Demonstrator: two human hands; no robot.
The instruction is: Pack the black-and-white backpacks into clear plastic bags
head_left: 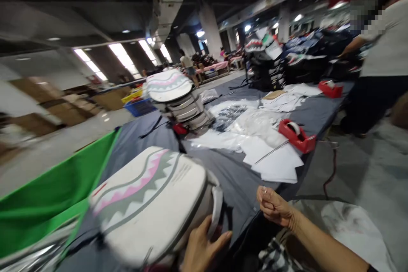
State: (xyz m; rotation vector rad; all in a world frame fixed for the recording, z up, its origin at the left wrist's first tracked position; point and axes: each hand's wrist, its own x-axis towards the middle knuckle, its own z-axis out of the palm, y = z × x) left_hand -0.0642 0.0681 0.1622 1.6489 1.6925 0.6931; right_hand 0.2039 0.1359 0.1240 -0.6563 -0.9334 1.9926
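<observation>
A white backpack [137,204] with a pink and grey zigzag shark-mouth print lies on the dark cloth-covered table in front of me. My left hand [204,244] rests against its near right side, beside the looped grey strap [217,208]. Thumb and index finger are spread apart; the other fingers are partly hidden. Off to the right, just past the table edge, my right hand [272,207] is closed in a pinch. Something small and clear may be at its fingertips, too small to name.
A second, similar backpack [172,91] stands farther back. Nearby are white paper sheets [276,161], clear plastic bags [255,121] and a red tape dispenser [297,137]. A green cloth bin [60,178] borders the left. Another person [382,55] stands at the right.
</observation>
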